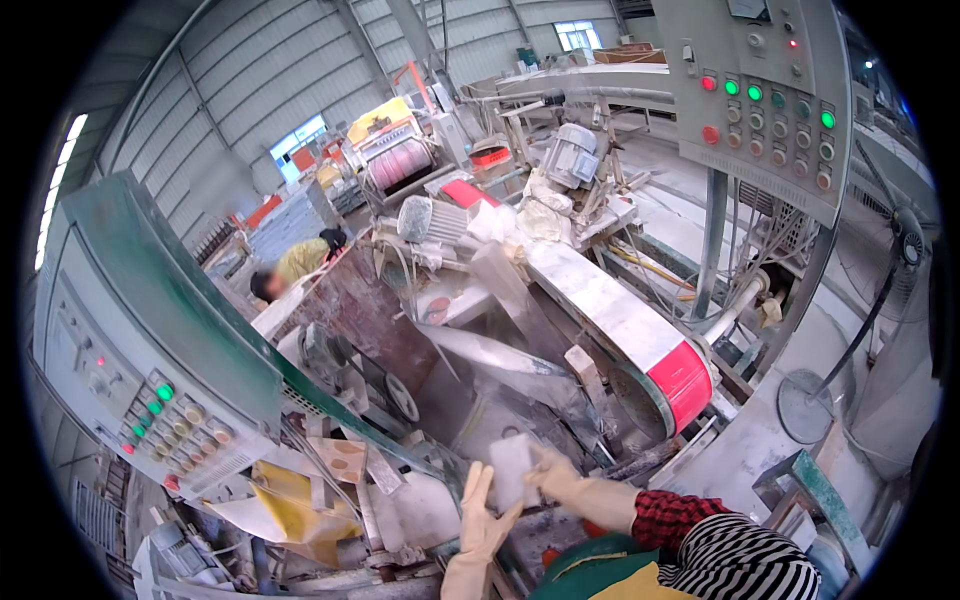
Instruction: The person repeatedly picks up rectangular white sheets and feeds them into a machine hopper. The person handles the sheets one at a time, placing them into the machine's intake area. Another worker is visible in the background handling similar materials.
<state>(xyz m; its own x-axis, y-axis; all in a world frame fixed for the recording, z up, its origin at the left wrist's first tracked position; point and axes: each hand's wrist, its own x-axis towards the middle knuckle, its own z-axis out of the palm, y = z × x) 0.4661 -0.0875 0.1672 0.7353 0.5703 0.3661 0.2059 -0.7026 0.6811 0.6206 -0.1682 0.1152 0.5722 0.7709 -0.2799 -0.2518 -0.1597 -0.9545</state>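
Note:
A small pale rectangular slab (511,472) is upright in front of me, its face a plain whitish grey. My right hand (562,480), in a cream rubber glove, grips the slab's right edge with the fingers closed. On the other side my left hand (484,518), gloved alike, is open with fingers stretched upward and thumb apart. It is beside the slab's lower left; whether it touches cannot be made out. Beyond the hands is a dusty machine with a long white belt cover (610,300) that ends in red (684,388).
A control cabinet (130,370) with lit buttons stands at left, another control panel (765,110) at upper right. A black fan (908,240) is at far right. Yellow sheeting (300,505) hangs at lower left. Another person (300,262) bends over behind the machine.

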